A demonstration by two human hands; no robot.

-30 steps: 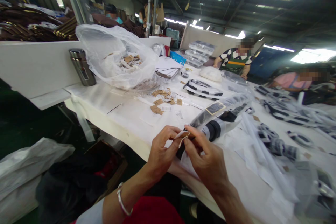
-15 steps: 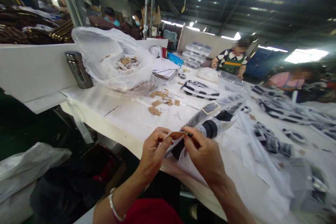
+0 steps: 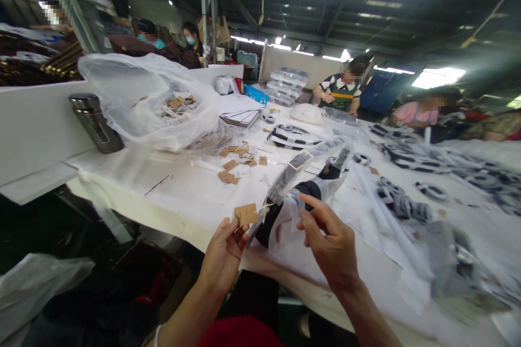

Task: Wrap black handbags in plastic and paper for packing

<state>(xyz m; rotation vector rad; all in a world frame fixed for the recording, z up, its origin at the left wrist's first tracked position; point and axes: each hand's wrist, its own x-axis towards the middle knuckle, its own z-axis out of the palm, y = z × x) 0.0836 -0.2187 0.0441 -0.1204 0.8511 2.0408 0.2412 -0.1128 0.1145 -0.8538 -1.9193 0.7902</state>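
Observation:
A brown cardboard hang tag [image 3: 246,214] is pinched between the thumb and fingers of my left hand [image 3: 224,249], its face turned up. At the tag's right edge shows a pale string [image 3: 265,208], close to a black-and-white striped item [image 3: 271,222] that lies under clear plastic at the table's front edge. To the right, my right hand [image 3: 328,238] is held apart from the tag. Its index finger is stretched out, the other fingers are partly bent, and nothing shows between them.
Loose brown tags [image 3: 230,165] lie on the white table [image 3: 183,195]. Behind them stand a plastic bag [image 3: 142,114] of more tags and a steel flask [image 3: 97,124]. Striped pieces [image 3: 407,206] spread over the right side. A co-worker [image 3: 344,89] stands across the table.
My right hand has let go of the tag's edge and moved away to the right. My left hand keeps the tag, now tilted face up. The view has swung slightly right.

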